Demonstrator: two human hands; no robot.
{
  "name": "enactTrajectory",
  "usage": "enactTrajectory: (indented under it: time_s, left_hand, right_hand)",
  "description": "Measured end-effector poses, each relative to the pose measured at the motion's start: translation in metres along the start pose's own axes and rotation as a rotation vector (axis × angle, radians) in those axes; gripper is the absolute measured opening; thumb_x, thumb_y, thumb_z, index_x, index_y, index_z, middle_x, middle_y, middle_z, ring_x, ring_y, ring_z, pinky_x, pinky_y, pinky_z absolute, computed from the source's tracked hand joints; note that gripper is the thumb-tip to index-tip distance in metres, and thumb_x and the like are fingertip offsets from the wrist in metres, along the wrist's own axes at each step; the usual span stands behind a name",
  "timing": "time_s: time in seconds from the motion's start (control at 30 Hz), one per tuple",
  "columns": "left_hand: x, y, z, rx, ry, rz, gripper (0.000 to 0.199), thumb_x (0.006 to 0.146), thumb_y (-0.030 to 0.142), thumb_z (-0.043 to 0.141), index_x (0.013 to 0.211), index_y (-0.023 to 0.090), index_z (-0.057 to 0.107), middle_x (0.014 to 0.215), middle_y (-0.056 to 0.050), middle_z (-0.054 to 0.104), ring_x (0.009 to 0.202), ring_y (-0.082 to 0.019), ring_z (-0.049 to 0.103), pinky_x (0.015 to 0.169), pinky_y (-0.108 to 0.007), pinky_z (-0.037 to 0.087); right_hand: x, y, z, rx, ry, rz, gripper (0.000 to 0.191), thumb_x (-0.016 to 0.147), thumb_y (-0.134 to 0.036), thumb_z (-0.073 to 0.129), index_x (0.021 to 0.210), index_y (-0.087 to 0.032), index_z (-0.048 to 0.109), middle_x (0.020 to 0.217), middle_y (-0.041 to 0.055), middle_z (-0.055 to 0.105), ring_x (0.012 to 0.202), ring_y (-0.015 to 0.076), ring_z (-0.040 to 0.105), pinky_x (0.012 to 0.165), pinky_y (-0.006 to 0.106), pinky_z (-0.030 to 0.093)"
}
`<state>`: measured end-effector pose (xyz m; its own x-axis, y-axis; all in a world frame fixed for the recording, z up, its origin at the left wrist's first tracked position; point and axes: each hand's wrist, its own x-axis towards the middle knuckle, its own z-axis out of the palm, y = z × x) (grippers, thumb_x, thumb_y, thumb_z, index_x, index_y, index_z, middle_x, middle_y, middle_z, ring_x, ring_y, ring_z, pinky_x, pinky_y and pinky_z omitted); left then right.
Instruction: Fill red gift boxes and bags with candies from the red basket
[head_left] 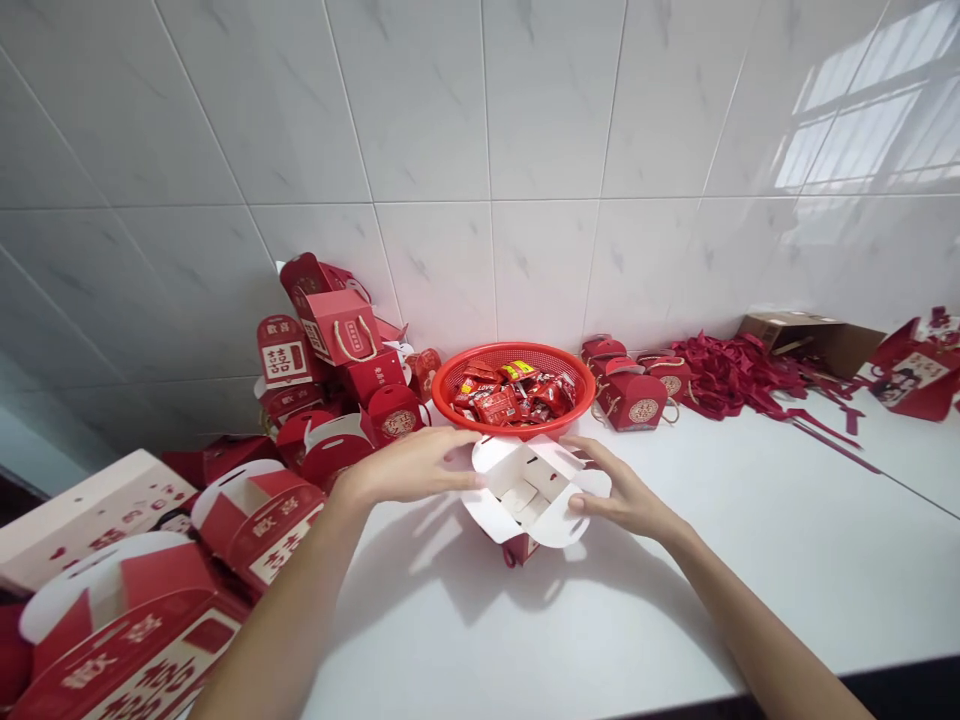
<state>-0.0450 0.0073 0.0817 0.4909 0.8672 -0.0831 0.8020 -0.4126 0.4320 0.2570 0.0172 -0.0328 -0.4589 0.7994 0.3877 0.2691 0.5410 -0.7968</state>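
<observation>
A small red gift box (531,490) with a white inside stands on the white table, its top flaps spread and its inside facing me. Inside it I see only white folded card. My left hand (420,464) is at the left flap, thumb and fingers apart around the edge. My right hand (619,495) pinches the right flap, with the thumb on the inner face. Just behind the box is a red plastic basket (442,405) with red-wrapped candies (499,400) in it, some with yellow labels.
Red gift boxes (352,330) are piled at the left, with larger open ones nearer. Small closed boxes (634,395) sit right of the basket. Beyond them are dark red ribbons (724,375), an open cardboard box (814,340) and a red bag (915,370). A tiled wall (540,250) stands behind.
</observation>
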Motion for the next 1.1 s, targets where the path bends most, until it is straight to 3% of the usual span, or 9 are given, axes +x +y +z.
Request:
enactTrajectory:
  time_s: [0.1,0.2,0.3,0.37,0.43,0.57,0.77,0.93,1.1]
  left_hand:
    - [0.015,-0.003,-0.012,-0.038,0.106,-0.035,0.052,0.085,0.054,0.057,0.126,0.024,0.067,0.122,-0.006,0.071,0.107,-0.026,0.066,0.087,-0.028,0.05]
    - [0.05,-0.011,-0.019,-0.004,0.133,-0.023,0.043,0.085,0.049,0.054,0.111,0.022,0.074,0.111,-0.005,0.075,0.097,-0.024,0.067,0.083,-0.028,0.049]
    - [0.095,-0.018,-0.019,0.128,-0.06,-0.071,0.037,0.08,0.05,0.054,0.087,0.022,0.078,0.089,-0.004,0.076,0.082,-0.022,0.067,0.072,-0.027,0.049]
    - [0.122,-0.019,-0.015,0.19,-0.244,-0.122,0.036,0.071,0.054,0.064,0.085,0.025,0.08,0.094,-0.004,0.078,0.086,-0.024,0.067,0.074,-0.028,0.049]
    - [0.142,-0.017,-0.008,0.217,-0.339,-0.174,0.04,0.064,0.053,0.07,0.094,0.028,0.08,0.108,-0.005,0.077,0.093,-0.027,0.067,0.078,-0.032,0.051]
    - [0.161,-0.012,0.005,0.245,-0.375,-0.199,0.048,0.055,0.038,0.075,0.103,0.034,0.078,0.125,-0.004,0.071,0.103,-0.033,0.065,0.083,-0.04,0.052]
    - [0.165,-0.02,0.014,0.186,-0.421,-0.125,0.05,0.059,0.023,0.067,0.107,0.028,0.077,0.115,-0.004,0.075,0.096,-0.029,0.067,0.077,-0.033,0.052]
    - [0.161,-0.031,0.019,0.02,-0.264,0.002,0.04,0.063,0.017,0.064,0.101,0.021,0.075,0.11,-0.004,0.073,0.098,-0.024,0.065,0.082,-0.027,0.048]
    - [0.156,-0.041,0.025,-0.572,0.085,0.078,0.041,0.064,0.029,0.077,0.103,0.021,0.069,0.1,-0.003,0.07,0.092,-0.021,0.065,0.083,-0.031,0.051]
  right_hand:
    - [0.001,0.0,-0.003,0.0,0.103,-0.034,0.057,0.087,-0.057,0.065,0.135,-0.027,0.055,0.137,0.0124,0.059,0.122,0.03,0.059,0.101,0.05,0.05]
    - [0.001,0.0,-0.003,-0.004,0.21,-0.045,0.046,0.091,-0.056,0.06,0.125,-0.025,0.061,0.129,0.0117,0.064,0.114,0.0283,0.063,0.098,0.049,0.053]
    - [0.001,-0.002,-0.003,-0.014,0.264,-0.037,0.039,0.093,-0.054,0.058,0.118,-0.025,0.063,0.125,0.0114,0.065,0.104,0.0259,0.067,0.091,0.045,0.056]
    - [0.001,-0.003,-0.003,-0.029,0.274,-0.038,0.036,0.093,-0.052,0.058,0.116,-0.024,0.064,0.123,0.0115,0.066,0.096,0.0239,0.068,0.086,0.043,0.058]
    - [0.0,-0.002,-0.003,-0.062,0.288,-0.046,0.034,0.093,-0.05,0.059,0.113,-0.024,0.065,0.122,0.0116,0.066,0.09,0.0222,0.068,0.083,0.042,0.059]
    - [0.0,-0.001,-0.002,-0.119,0.312,-0.074,0.03,0.094,-0.047,0.059,0.11,-0.023,0.066,0.12,0.0119,0.065,0.087,0.0211,0.069,0.082,0.041,0.06]
    - [-0.002,-0.004,-0.001,-0.153,0.318,-0.097,0.024,0.094,-0.041,0.06,0.109,-0.023,0.066,0.121,0.011,0.065,0.08,0.0183,0.069,0.078,0.038,0.06]
    - [-0.002,-0.003,-0.001,-0.18,0.335,-0.104,0.019,0.093,-0.035,0.06,0.106,-0.023,0.066,0.119,0.0108,0.065,0.073,0.0164,0.068,0.074,0.037,0.06]
    - [0.0,0.001,-0.001,-0.152,0.348,-0.094,0.017,0.092,-0.034,0.06,0.103,-0.023,0.068,0.117,0.0101,0.067,0.067,0.0145,0.067,0.072,0.035,0.059]
